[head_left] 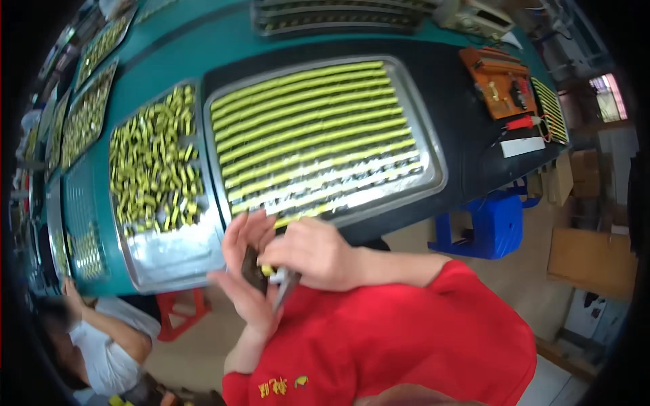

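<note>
My left hand (245,284) is cupped at the near edge of the trays, its fingers wrapped round a dark brown block-like piece (253,272). Close against it, my right hand (315,254) is closed, with its fingertips at a small yellow part (267,269). A grey, flat-edged piece (287,287) sticks out below the right fingers; its kind is unclear. Just beyond both hands lies a metal tray (439,169) with long rows of yellow-topped small parts (308,125). To its left, another metal tray (169,260) bears a loose heap of yellow-and-dark parts (156,155).
An orange tool tray (494,84) and a red-handled tool (521,123) lie at the right on the black mat (467,128). More filled trays (88,115) stand far left. A blue stool (497,227) is at right, a red stool (183,314) below. Another person (112,338) sits lower left.
</note>
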Demonstrator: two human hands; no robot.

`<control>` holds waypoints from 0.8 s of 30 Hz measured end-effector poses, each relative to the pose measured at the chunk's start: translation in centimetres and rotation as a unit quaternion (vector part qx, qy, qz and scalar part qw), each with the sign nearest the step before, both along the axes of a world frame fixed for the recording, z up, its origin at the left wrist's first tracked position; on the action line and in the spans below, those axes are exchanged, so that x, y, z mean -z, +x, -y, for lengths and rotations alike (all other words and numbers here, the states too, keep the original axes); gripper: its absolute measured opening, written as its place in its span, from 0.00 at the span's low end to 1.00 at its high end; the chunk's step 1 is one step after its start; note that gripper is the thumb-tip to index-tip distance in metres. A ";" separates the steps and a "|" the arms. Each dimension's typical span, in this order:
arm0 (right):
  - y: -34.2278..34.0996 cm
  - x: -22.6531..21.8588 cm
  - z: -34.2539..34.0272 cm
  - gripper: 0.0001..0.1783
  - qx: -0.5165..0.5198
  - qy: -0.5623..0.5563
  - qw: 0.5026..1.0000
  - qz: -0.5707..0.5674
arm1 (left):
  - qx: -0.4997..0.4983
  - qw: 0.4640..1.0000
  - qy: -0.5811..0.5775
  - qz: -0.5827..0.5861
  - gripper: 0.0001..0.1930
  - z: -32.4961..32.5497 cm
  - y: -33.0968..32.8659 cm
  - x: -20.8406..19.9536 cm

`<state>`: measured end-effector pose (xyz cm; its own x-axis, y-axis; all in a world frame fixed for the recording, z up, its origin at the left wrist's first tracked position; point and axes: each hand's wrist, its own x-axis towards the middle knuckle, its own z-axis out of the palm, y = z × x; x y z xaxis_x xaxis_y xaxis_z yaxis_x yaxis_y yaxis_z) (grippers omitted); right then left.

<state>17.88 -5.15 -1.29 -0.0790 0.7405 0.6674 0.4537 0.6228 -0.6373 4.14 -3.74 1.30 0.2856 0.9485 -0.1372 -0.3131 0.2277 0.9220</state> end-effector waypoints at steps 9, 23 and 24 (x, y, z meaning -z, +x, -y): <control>2.2 -0.4 -1.1 0.23 -0.074 -0.172 0.982 -0.015 | 0.044 0.980 -0.135 0.138 0.46 -2.2 0.9 0.0; 0.9 -0.3 -1.0 0.21 -0.048 -0.101 0.994 0.013 | 0.055 0.997 -0.034 0.037 0.40 -1.4 0.3 1.1; 0.9 -0.2 -0.9 0.20 -0.045 -0.100 0.994 0.004 | 0.060 0.997 -0.034 0.038 0.40 -1.5 0.3 1.1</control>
